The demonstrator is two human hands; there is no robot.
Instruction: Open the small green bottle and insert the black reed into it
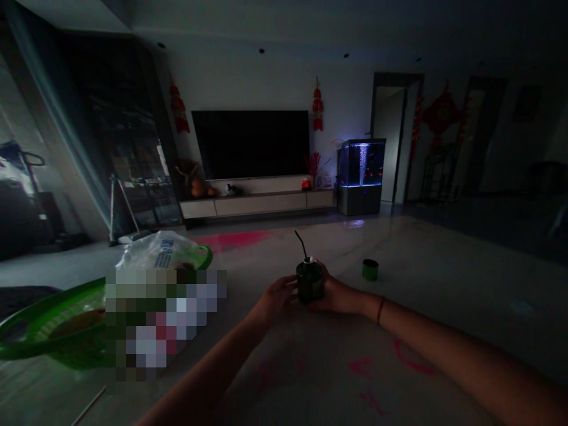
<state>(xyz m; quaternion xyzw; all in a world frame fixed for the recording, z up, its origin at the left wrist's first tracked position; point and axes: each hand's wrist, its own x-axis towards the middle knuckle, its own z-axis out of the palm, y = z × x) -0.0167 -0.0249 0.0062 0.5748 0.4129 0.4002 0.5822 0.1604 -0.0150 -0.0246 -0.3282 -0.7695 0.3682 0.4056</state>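
Observation:
A small dark green can (309, 281) with a bent black straw (301, 244) sticking out of its top stands on the pale table (444, 284). My left hand (276, 299) is curled against the can's left side. My right hand (338, 294) wraps round its right side, a thin red band on that wrist. Both forearms reach forward from the bottom of the view. A second small green cup or lid (370, 269) sits on the table to the right, apart from my hands.
A green plastic basket (44, 331) sits at the left, with a white plastic bag (160, 251) behind it and a blurred patch beside it. Beyond the table are a dark TV (251, 144) over a low cabinet and a lit fish tank (360, 171). The room is dim.

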